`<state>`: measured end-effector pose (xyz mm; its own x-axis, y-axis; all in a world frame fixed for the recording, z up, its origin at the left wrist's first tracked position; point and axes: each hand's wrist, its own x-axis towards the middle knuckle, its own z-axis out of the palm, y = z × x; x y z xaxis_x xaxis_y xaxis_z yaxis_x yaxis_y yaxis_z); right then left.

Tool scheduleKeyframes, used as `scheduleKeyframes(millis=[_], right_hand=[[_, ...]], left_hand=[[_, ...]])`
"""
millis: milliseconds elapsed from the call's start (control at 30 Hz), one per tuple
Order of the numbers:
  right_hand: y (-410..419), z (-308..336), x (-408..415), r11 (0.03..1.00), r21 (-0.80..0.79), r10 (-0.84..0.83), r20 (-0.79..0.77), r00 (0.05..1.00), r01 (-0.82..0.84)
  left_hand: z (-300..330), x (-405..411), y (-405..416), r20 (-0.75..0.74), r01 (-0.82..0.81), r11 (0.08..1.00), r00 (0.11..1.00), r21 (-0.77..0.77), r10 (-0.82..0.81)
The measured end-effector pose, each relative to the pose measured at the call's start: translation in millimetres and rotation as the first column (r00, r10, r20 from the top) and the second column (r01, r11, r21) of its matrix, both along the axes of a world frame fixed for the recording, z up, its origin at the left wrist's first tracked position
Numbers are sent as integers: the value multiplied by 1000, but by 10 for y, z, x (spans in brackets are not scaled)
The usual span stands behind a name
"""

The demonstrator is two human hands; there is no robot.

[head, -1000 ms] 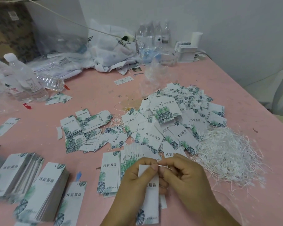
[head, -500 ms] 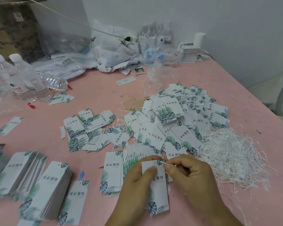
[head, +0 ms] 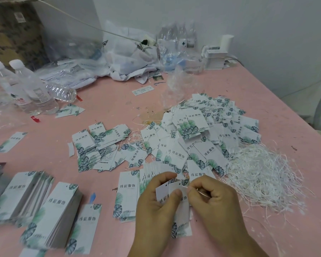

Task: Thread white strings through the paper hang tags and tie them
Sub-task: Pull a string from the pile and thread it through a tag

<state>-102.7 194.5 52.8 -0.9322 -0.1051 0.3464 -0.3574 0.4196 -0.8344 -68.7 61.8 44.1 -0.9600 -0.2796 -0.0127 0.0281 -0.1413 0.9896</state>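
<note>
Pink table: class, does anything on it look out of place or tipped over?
Yes. One clear plastic water bottle lies on its side at the far left, beside two upright white-capped bottles. A brownish stain marks the pink table.

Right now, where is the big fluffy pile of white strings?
In the head view, the pile of white strings lies on the pink table, right of the right hand, below the heap of tags.

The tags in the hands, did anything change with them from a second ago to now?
Yes. The left hand held what looked like one tag before; now two tags show fanned apart, their punched holes visible. The right hand, pinching the white string, has brought it from above the tag's top edge down beside the holes. The string pile and loose tag heap stayed put.
</note>
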Motion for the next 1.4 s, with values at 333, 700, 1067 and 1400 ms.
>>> scheduleKeyframes(millis=[333, 700, 1067, 1400], right_hand=[[-15, -2, 9, 996, 79, -45, -44, 998, 48], [17, -42, -18, 1000, -16, 18, 84, 996, -17], [63, -49, -35, 981, -73, 188, 182, 965, -178], [174, -49, -157, 895, -413, 388, 536, 749, -168]], left_hand=[[-28, 18, 24, -26, 1, 993, 1000, -117, -4], [-25, -4, -7, -23, 77, 996, 997, -48, -78], [-48, -79, -63, 52, 107, 989, 992, 104, -113], [-76, -84, -137, -19, 28, 999, 999, 31, -27]])
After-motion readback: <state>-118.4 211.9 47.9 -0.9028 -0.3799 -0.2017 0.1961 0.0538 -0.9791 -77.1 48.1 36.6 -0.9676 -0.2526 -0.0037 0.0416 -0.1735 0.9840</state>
